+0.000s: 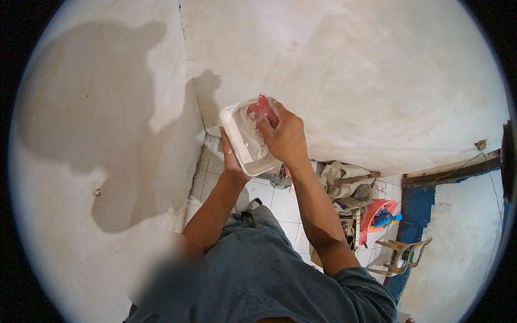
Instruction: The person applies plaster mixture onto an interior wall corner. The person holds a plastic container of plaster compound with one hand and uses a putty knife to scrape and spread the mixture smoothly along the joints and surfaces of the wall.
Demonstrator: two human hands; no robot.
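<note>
Tub (236, 135), held above the floor (259, 195) with the left hand (231, 160) cupped against its left edge, could tip and spill whitish paste (247, 147) if the right hand (287, 134), closed on a red scraper (262, 111) near the far edge, pushes hard.

A dark blue-grey shirt (253, 269) spreads toward six o'clock, its loose short sleeve (366, 290) at five o'clock. Grey trousers (269, 218) show beyond it, nearer the centre. The left hand (231, 159) and right hand (289, 135) are bare.
</note>
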